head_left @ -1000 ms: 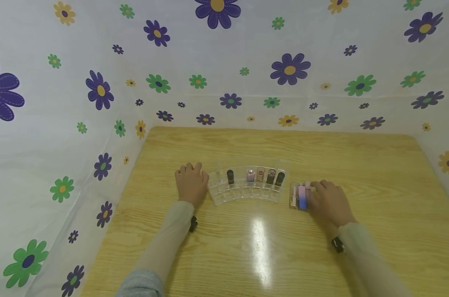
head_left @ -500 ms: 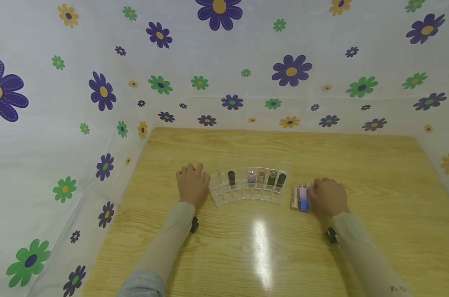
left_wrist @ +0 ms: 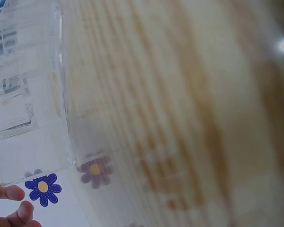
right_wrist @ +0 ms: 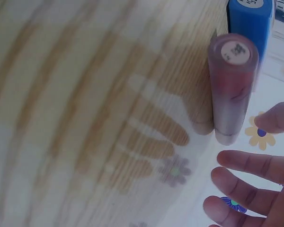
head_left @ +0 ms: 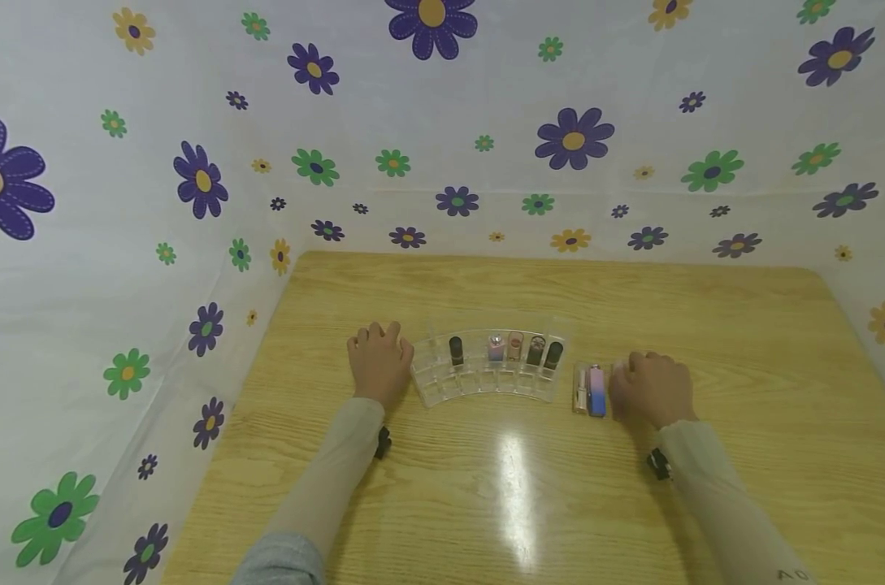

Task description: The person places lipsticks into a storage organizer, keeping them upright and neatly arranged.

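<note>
In the head view, my left hand [head_left: 380,366] rests beside the left end of a clear acrylic lipstick organizer [head_left: 479,382], its fingers loosely bent; in the left wrist view the fingertips [left_wrist: 23,210] are close to the organizer's corner. My right hand [head_left: 654,388] is at the right side of a pinkish lip gloss tube [head_left: 618,390]. The right wrist view has that tube [right_wrist: 232,90] near the blue end of a lipstick [right_wrist: 251,23], with thumb and fingers spread apart just beyond it. The pink-and-blue lipstick [head_left: 596,390] and a slim clear tube [head_left: 580,388] lie to the left.
The organizer's back row bears several lipsticks: a black one [head_left: 456,350] toward the left, then a pink-and-blue one [head_left: 496,348], a rose one [head_left: 515,346] and dark ones toward the right. The wooden table [head_left: 413,504] meets a flowered cloth [head_left: 486,162] behind and at the sides.
My right hand has moved in around the lip gloss tube and then slightly right. A gap now separates the tube from the pink-and-blue lipstick. My left hand stays beside the organizer.
</note>
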Demonstrator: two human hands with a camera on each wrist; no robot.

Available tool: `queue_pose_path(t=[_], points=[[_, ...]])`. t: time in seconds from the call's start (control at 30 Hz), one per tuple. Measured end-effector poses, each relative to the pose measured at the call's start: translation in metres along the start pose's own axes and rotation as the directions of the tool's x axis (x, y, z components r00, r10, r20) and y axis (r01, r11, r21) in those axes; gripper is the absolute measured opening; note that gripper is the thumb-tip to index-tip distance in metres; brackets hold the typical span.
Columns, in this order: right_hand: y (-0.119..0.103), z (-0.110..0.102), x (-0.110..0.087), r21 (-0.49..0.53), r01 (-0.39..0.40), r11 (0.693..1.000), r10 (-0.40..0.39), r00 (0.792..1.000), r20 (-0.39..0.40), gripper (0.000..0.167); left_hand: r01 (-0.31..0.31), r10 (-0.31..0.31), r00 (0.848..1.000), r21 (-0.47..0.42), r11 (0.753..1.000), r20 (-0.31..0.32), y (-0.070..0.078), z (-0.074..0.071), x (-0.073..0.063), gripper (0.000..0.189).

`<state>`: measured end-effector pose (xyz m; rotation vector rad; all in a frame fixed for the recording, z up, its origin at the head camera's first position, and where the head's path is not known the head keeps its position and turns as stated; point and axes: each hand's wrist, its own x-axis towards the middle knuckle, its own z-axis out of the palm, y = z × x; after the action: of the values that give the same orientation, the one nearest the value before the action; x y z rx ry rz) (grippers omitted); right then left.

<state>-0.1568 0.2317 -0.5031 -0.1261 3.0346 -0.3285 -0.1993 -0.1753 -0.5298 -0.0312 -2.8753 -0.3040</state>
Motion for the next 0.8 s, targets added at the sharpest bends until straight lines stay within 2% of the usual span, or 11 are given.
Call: queue_pose_path(t=[0.1,0.23,0.47,0.8], points=[[0.0001,-0.0004,-0.0017,0.006,-0.020,1.000,0.020,0.999,0.036,0.040,0.000,0.000,1.000,-0.003,1.000,-0.001,0.0000,-0.0001,-0.0003,0.035],[0.0012,0.0006,-0.0047,-0.020,-0.014,1.000,0.015,0.999,0.031,0.040,-0.003,0.003,1.000,-0.005,1.000,-0.006,-0.0002,0.0001,-0.0004,0.034],[0.0049,0.0008,-0.0072,-0.052,-0.027,0.998,0.032,0.996,0.086,0.032,-0.001,0.001,1.000,-0.003,1.000,0.005,0.0008,-0.0025,-0.0011,0.035],[0.0096,0.0040,-0.0101,-0.123,0.048,0.991,-0.036,0.995,0.090,0.034,-0.006,0.006,1.000,-0.011,1.000,-0.012,0.0003,-0.0015,-0.0008,0.035]])
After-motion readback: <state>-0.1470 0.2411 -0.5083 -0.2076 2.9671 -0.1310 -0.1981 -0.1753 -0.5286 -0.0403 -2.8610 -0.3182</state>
